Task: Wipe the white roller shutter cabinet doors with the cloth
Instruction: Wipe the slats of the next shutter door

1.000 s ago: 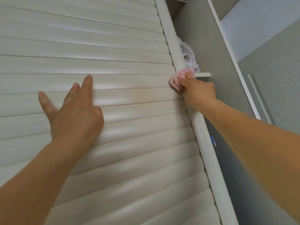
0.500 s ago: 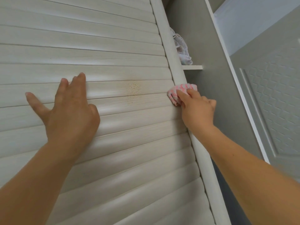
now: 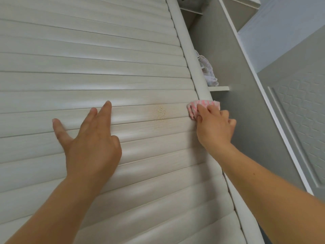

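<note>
Right hand clutches pink-and-white cloth on rounded white frame post | left hand spread flat, empty, steadying white slatted shutter door | advice: press firmly along the post, then scrub the speckled brown stain.

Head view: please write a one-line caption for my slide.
Right hand presses a pink cloth on the shutter door's right edge; left hand rests flat.

Crumpled pale rag on small shelf; grey side panel; embossed door at right.
</note>
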